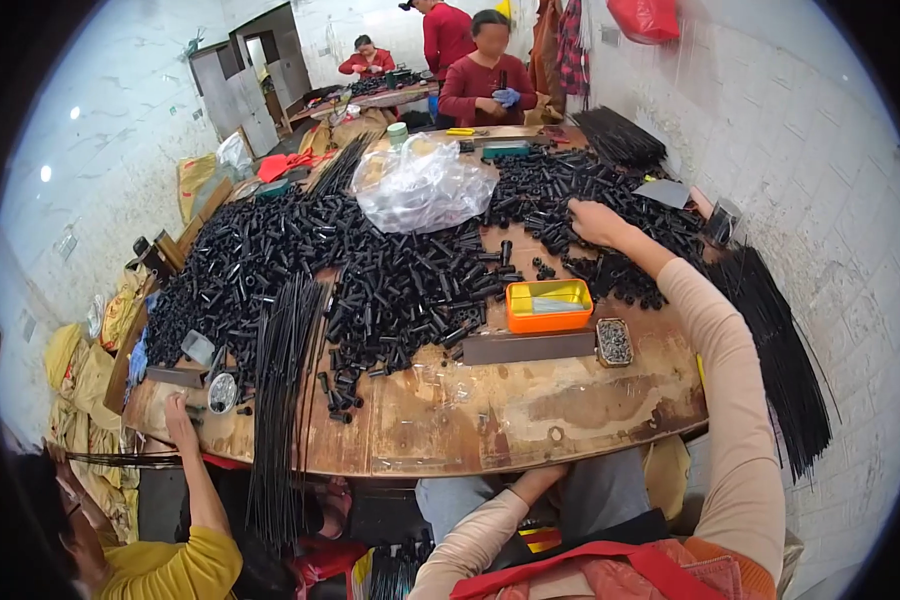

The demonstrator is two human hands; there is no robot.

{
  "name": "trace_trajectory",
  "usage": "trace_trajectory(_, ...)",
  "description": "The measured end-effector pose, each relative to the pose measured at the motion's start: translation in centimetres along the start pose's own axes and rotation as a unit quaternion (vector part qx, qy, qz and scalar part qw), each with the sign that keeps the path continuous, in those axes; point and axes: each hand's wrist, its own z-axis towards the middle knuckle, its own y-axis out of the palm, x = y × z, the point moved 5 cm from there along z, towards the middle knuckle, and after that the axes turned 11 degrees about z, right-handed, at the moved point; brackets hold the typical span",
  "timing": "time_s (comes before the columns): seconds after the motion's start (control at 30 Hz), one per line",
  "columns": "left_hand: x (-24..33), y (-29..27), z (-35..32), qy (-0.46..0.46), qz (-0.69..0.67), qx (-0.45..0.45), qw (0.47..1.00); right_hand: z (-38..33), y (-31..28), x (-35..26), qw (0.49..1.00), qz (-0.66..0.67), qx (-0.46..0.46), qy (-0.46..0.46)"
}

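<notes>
Black rods (288, 370) overhang the tabletop (590, 400) well left of our right hand (595, 222). Beside them, black pieces (400, 285) spread right up to that hand. Our left hand (546, 476) is mostly hidden below the edge; we cannot tell its grip. An orange box (550, 323) sits nearer us than our right hand, whose fingers curl together; we cannot tell whether around a piece.

Table (610, 402): brown, blotched. Heaped fittings (395, 290): black. Tray (550, 322) nearer the front edge: orange, yellow inside. Rods (282, 385) overhanging front edge: black.
</notes>
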Motion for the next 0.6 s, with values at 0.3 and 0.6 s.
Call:
trace_trajectory(0.3,-4.6,3.2,3.4,-0.110,-0.228,0.047,0.966,-2.9,3.3,0.1,0.950,-0.115,-0.232,0.176)
trace_trajectory(0.6,-5.4,-1.6,10.2,0.064,-0.578,-0.113,0.805,-0.6,7.4,-2.0,0.968,-0.078,-0.239,-0.022)
